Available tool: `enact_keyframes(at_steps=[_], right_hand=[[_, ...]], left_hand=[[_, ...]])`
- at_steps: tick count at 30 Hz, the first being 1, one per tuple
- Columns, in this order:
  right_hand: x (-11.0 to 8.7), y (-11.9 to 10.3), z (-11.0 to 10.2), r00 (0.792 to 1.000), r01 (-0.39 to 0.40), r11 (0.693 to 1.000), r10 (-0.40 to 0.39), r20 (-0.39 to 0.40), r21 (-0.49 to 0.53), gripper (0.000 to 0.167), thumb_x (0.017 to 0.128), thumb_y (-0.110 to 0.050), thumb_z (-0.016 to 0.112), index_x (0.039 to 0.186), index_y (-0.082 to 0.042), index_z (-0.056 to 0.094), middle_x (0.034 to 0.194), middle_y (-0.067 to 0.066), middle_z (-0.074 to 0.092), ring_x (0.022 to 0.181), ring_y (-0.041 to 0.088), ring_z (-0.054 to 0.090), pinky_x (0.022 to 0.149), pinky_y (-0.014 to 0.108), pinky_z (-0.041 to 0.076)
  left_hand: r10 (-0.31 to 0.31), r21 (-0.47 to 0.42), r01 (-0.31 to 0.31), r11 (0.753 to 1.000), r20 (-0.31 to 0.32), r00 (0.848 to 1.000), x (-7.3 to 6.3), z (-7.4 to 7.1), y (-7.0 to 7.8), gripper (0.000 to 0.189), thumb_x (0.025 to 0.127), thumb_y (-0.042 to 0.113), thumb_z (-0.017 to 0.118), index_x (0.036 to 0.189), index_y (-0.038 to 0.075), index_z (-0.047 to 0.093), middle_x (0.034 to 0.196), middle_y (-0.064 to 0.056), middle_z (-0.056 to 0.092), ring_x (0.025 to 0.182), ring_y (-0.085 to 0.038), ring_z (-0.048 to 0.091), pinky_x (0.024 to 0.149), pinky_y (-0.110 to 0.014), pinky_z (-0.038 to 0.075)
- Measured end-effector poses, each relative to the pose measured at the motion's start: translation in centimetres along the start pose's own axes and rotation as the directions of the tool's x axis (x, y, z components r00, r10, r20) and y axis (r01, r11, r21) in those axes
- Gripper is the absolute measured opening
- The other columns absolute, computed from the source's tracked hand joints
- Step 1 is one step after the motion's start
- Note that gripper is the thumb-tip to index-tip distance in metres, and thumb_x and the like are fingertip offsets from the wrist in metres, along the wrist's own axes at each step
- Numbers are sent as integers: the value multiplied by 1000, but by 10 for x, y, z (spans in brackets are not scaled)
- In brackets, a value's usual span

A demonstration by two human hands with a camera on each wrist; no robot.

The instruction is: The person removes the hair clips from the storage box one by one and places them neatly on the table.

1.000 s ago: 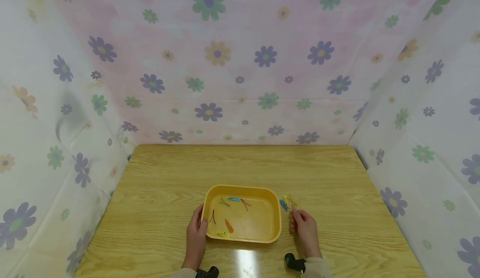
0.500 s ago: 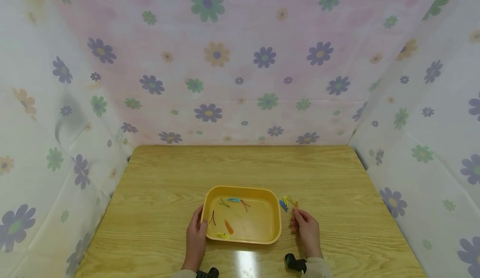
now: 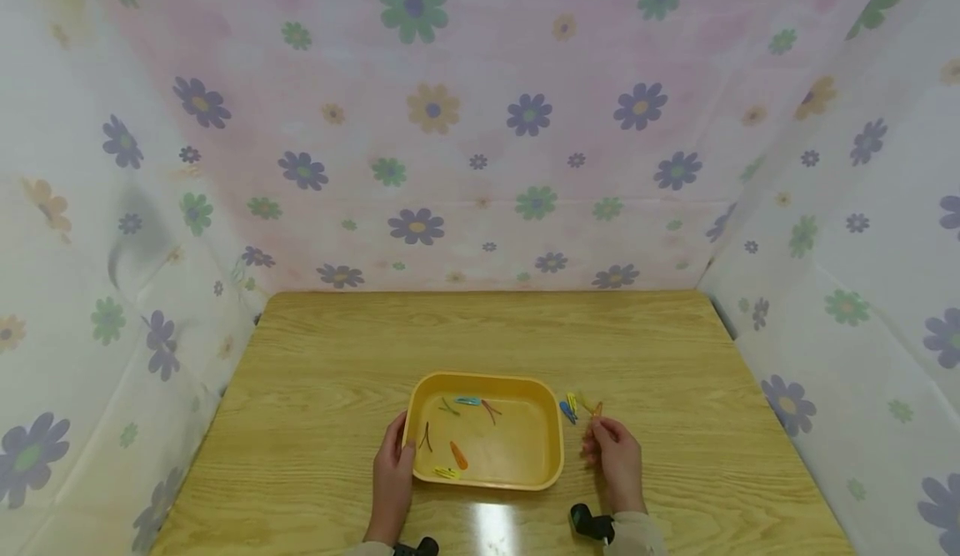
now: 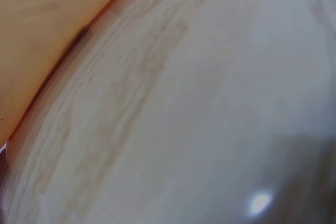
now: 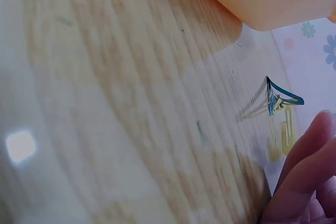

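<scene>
Orange clip (image 3: 597, 409) is showing at the fingertips of the right hand (image 3: 618, 460), thumb and finger apparently pinching it, right of the yellow tray (image 3: 517, 443); whether it is touching the table (image 3: 697, 423) I cannot tell. It is probably going to be light, stiff and slightly slippery, its broad end likely offering the surest hold. Slim, slender-armed blue clip (image 3: 567, 411) and yellow clip (image 3: 572, 402) are lying nearby. Left hand (image 3: 393, 464) is gripping the left wall of the smooth, round-cornered, plastic-looking tray. Wood grain is streaking the table.

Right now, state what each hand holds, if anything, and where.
Left hand: tray, by its left side. Right hand: orange clip, apparently by its near end.
</scene>
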State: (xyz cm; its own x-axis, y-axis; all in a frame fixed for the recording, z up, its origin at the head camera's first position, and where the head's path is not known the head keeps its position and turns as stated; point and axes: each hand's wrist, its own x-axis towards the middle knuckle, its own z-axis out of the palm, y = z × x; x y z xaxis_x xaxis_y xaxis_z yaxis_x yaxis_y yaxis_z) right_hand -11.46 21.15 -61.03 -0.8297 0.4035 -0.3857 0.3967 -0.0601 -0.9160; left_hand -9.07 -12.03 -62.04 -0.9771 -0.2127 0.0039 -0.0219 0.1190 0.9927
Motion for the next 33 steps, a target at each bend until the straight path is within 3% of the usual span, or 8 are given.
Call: enact_keyframes(at_steps=[8,15,33], right_hand=[[1,-2,-1,999,-27,999,26,18,24,33,91,-24,51,114,0,52,85,7,60,64,13,58,49,25,47],[2,-5,0,999,-40,999,39,28,33,34,90,-24,53,113,1,53,81,6,60,63,14,59,47,24,47],[13,-8,-1,999,-35,999,34,32,16,34,91,-28,51,111,-1,54,81,4,59,62,14,60,45,22,45]], left_hand=[[-38,-40,39,998,19,999,0,-1,2,40,93,8,42,130,23,43,135,2,39,123,-10,34,92,-26,38],[-31,-19,31,999,20,999,-6,-2,24,40,93,5,40,131,15,42,135,-1,39,124,-13,34,93,-26,37],[-35,-32,36,999,25,999,-5,-2,24,41,92,5,41,131,16,42,136,-1,38,124,-12,33,93,-26,36]])
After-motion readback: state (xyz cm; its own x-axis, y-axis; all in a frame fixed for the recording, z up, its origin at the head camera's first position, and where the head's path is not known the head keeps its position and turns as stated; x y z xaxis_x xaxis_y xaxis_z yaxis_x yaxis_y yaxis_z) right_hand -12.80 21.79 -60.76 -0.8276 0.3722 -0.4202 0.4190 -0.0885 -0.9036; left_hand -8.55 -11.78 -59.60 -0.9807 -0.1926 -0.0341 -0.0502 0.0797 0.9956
